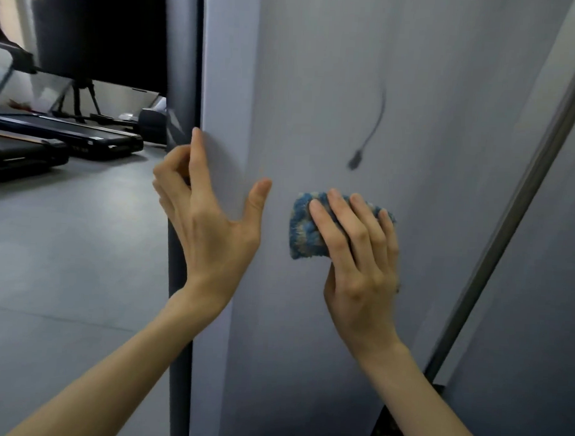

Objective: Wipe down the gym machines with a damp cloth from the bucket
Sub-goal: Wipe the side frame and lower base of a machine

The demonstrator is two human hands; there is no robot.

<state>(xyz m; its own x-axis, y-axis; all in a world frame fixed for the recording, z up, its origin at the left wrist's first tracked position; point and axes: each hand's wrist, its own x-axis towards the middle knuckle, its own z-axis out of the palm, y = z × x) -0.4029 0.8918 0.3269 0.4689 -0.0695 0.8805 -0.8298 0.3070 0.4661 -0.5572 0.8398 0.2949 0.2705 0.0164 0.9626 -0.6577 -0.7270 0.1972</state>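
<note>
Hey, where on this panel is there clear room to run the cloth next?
Bare panel lies above the cable, between it and the rail, and below the cloth. It's crowded left of the cloth, where the left hand sits at the panel's edge; the right hand presses the cloth.

Bare grey panel [317,72] is stretching open above and below your cloth [307,228]. Your left hand [211,225] is crowding the space just left of it, and the slanted metal rail [524,206] is walling off your right.
</note>
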